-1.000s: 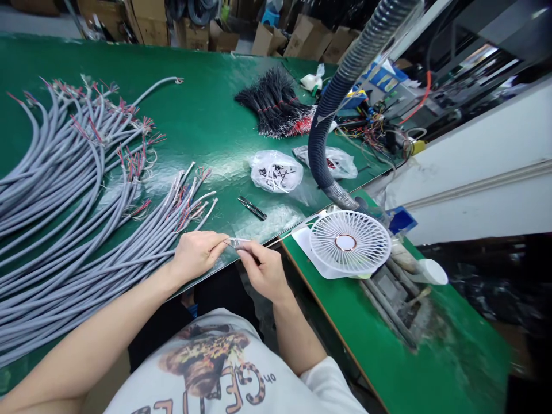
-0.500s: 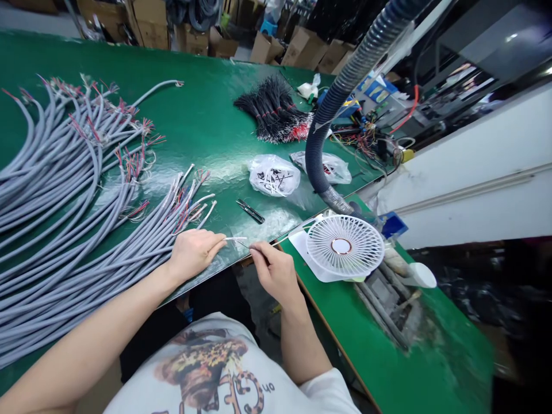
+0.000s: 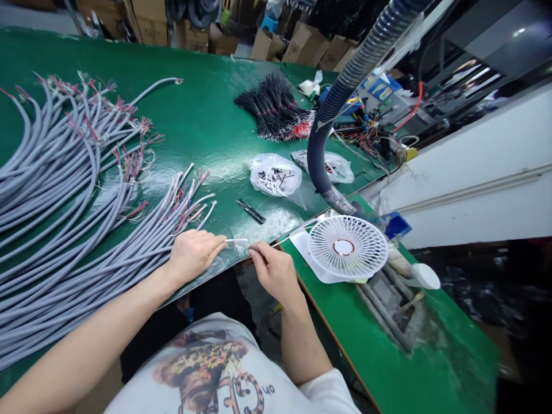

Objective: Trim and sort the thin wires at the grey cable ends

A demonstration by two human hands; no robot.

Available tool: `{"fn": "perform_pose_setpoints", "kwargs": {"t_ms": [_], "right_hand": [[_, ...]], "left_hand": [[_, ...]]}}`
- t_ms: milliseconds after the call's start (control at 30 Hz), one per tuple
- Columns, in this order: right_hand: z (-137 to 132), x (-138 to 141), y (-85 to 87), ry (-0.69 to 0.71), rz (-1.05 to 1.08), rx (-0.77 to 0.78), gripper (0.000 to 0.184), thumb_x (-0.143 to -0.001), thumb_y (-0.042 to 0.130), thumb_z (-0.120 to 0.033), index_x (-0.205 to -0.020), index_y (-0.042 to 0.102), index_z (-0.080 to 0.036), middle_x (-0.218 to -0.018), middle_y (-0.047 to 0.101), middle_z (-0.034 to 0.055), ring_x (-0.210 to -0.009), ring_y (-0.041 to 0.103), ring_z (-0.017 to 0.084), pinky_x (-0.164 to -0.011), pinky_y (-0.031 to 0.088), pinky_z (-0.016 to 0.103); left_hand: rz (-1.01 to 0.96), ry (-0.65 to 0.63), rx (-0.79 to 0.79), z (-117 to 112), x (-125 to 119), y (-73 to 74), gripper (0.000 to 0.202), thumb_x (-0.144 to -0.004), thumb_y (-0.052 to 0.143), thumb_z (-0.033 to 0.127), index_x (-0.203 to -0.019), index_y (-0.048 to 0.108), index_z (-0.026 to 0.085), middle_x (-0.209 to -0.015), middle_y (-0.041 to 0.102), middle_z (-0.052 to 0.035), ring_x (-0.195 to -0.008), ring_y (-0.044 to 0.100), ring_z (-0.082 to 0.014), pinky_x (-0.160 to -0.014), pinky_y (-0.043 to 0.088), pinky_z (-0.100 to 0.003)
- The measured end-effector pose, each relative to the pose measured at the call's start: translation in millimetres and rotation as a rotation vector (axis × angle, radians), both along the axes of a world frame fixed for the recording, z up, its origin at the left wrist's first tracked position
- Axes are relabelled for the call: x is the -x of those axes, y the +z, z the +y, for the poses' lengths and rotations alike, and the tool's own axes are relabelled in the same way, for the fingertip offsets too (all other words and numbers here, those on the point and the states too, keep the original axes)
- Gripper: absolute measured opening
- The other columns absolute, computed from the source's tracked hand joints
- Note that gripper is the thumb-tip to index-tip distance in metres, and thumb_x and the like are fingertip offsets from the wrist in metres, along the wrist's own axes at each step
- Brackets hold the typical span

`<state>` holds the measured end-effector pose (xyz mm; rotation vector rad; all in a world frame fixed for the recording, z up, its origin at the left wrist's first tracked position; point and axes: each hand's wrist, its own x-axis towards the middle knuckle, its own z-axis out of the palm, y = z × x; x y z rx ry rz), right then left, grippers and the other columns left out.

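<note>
While the left hand (image 3: 194, 256) pinches a white wire (image 3: 236, 240), right hand (image 3: 273, 273) closed on something thin (image 3: 242, 244), hard to see

- On the T-shirt (image 3: 207, 362) across the person's chest, upside-down to this view: a small printed "on" (image 3: 269, 390)
- Beside it, large leopard-pattern lettering (image 3: 245, 394), seemingly a "G", cut off by the frame's lower edge and not readable as a word
- Printed blue-and-white package (image 3: 379, 89) beyond the bench's far right edge: print too small to read
</note>
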<state>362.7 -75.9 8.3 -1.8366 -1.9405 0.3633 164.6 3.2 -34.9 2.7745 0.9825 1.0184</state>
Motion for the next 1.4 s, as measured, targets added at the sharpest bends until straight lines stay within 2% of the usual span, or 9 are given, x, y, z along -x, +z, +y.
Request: {"fn": "perform_pose_setpoints", "kwargs": {"t_ms": [400, 633, 800, 1000, 1100, 1200, 1333, 1400], "right_hand": [[3.8, 3.0, 0.4, 0.01, 0.042, -0.005, 0.02, -0.092, 0.047, -0.027, -0.086, 0.064, -0.019, -0.069, 0.066, 0.0005, -0.059, 0.061, 0.012, -0.058, 0.038, 0.021], [10.5, 11.8, -13.1, -0.007, 0.216, -0.004, 0.021, -0.091, 0.047, -0.029, -0.086, 0.064, -0.017, -0.065, 0.061, 0.0, -0.055, 0.055, 0.011, -0.058, 0.04, 0.021], [4.6, 23.4, -18.4, -0.027, 0.492, -0.015, 0.021, -0.09, 0.05, -0.032, -0.086, 0.065, -0.017, -0.06, 0.055, -0.0019, -0.049, 0.048, 0.009, -0.051, 0.039, 0.021], [-0.4, 27.7, -15.9, -0.039, 0.583, -0.024, 0.021, -0.089, 0.051, -0.032, -0.089, 0.066, -0.017, -0.066, 0.059, -0.0002, -0.052, 0.049, 0.009, -0.052, 0.042, 0.021], [9.6, 23.5, -20.4, -0.102, 0.621, -0.021, 0.022, -0.09, 0.05, -0.034, -0.092, 0.065, -0.017, -0.064, 0.057, -0.0012, -0.054, 0.052, 0.01, -0.054, 0.044, 0.021], [19.0, 17.7, -26.2, -0.15, 0.607, -0.04, 0.02, -0.089, 0.051, -0.034, -0.088, 0.063, -0.017, -0.063, 0.056, -0.0019, -0.056, 0.054, 0.01, -0.056, 0.045, 0.021], [18.9, 15.1, -29.7, -0.163, 0.577, -0.041, 0.021, -0.088, 0.052, -0.035, -0.082, 0.061, -0.017, -0.061, 0.056, -0.0022, -0.054, 0.053, 0.01, -0.056, 0.045, 0.021], [15.0, 17.1, -29.3, -0.142, 0.576, -0.032, 0.022, -0.088, 0.051, -0.036, -0.084, 0.062, -0.017, -0.063, 0.057, -0.0014, -0.054, 0.053, 0.01, -0.056, 0.045, 0.021]], "left_hand": [[-0.004, -0.017, -0.051, -1.0, 0.1, 2.5, 0.019, -0.091, 0.056, 0.03, -0.089, 0.07, 0.017, -0.065, 0.069, 0.0011, -0.057, 0.06, -0.0121, -0.055, 0.035, -0.029], [0.015, -0.02, -0.032, -1.5, -0.9, -2.8, 0.02, -0.091, 0.055, 0.03, -0.089, 0.071, 0.018, -0.064, 0.07, 0.0005, -0.057, 0.061, -0.0125, -0.055, 0.036, -0.029], [0.011, -0.015, 0.088, -3.2, -1.4, -4.1, 0.024, -0.093, 0.051, 0.03, -0.089, 0.071, 0.019, -0.074, 0.074, -0.001, -0.063, 0.066, -0.0143, -0.059, 0.041, -0.027], [-0.027, 0.002, 0.384, -5.2, -2.7, -1.3, 0.025, -0.093, 0.049, 0.032, -0.092, 0.073, 0.023, -0.091, 0.076, 0.0001, -0.078, 0.07, -0.0162, -0.067, 0.046, -0.025], [-0.049, 0.03, 0.489, -4.1, -2.0, 1.6, 0.028, -0.091, 0.052, 0.039, -0.105, 0.07, 0.023, -0.092, 0.076, -0.0002, -0.077, 0.071, -0.0162, -0.065, 0.046, -0.024], [-0.047, 0.049, 0.516, -2.8, -1.0, 3.4, 0.032, -0.092, 0.049, 0.04, -0.115, 0.064, 0.023, -0.087, 0.076, 0.0008, -0.067, 0.069, -0.0145, -0.058, 0.044, -0.023], [-0.059, -0.06, 0.478, -2.1, -0.7, 0.3, 0.029, -0.095, 0.044, 0.033, -0.114, 0.064, 0.026, -0.108, 0.073, 0.0013, -0.087, 0.07, -0.0146, -0.072, 0.048, -0.022], [-0.069, -0.077, 0.478, -1.8, -0.7, -1.9, 0.03, -0.095, 0.044, 0.032, -0.116, 0.064, 0.026, -0.111, 0.072, 0.0007, -0.093, 0.069, -0.0153, -0.078, 0.049, -0.023]]}}
